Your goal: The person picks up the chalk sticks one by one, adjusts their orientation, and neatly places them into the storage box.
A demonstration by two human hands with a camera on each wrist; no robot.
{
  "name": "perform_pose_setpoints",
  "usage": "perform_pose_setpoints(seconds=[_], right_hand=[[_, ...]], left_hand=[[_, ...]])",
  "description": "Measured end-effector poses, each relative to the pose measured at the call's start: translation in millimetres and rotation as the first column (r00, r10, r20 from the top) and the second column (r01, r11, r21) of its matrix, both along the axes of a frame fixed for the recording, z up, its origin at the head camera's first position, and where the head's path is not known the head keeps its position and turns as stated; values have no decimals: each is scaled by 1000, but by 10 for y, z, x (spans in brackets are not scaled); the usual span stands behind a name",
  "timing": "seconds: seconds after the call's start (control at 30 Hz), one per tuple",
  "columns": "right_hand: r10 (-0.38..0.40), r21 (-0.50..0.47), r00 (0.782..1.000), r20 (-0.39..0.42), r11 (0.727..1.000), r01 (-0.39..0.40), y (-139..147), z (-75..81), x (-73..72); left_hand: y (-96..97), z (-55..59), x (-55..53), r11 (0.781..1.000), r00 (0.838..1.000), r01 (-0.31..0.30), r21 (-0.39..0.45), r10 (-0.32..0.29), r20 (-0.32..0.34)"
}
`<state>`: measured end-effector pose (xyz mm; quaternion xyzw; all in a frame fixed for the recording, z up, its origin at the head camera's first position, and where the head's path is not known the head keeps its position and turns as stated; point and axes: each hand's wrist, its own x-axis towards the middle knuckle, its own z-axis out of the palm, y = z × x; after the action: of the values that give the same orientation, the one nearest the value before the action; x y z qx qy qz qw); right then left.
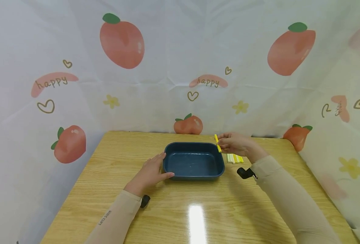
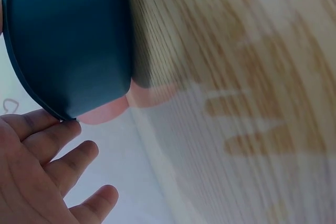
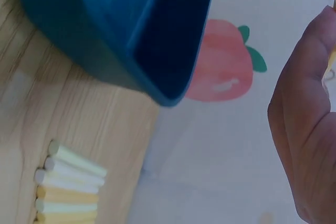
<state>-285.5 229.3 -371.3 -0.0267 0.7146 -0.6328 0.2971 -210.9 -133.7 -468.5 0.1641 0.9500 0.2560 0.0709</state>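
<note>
A dark blue, rectangular plastic basin [image 1: 193, 161] with rounded corners stands on the wooden table; its visible inside holds nothing. My left hand [image 1: 151, 171] rests against the basin's left end, thumb at the near corner. In the left wrist view its fingers [image 2: 71, 163] are spread and fairly straight, fingertips at the rim. Above the basin's right end, my right hand [image 1: 236, 145] pinches a yellow chalk stick [image 1: 218, 143] between thumb and fingers. Beneath that hand lies a row of chalk sticks [image 3: 71, 187], white, yellow and pale green, side by side on the table.
The wooden table [image 1: 106, 203] backs onto a white cloth [image 1: 167, 51] printed with peaches, hearts and flowers, which also hangs along both sides. A small black device [image 1: 245, 173] sits at the right wrist, another [image 1: 145, 201] at the left.
</note>
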Motion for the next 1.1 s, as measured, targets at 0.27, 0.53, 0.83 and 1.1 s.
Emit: perform_pose_setpoints(seconds=[0.27,0.53,0.83,1.1], right_hand=[[51,-9,999,-1,999,-51,-202,-38,-72],[52,38,999,9,998,-52,-446,-121,-135],[74,-6,996,45,997,-74,-722,-185,-214],[65,-19,996,56,998,-64,-893,-236,-291]], left_hand=[[22,-25,-31,1000,1000,9,0,-9,-8],[15,-18,-28,1000,1000,10,-3,-10,-4],[-1,13,-17,1000,1000,10,12,-10,-9],[-13,3,-11,999,1000,15,40,-15,-10]])
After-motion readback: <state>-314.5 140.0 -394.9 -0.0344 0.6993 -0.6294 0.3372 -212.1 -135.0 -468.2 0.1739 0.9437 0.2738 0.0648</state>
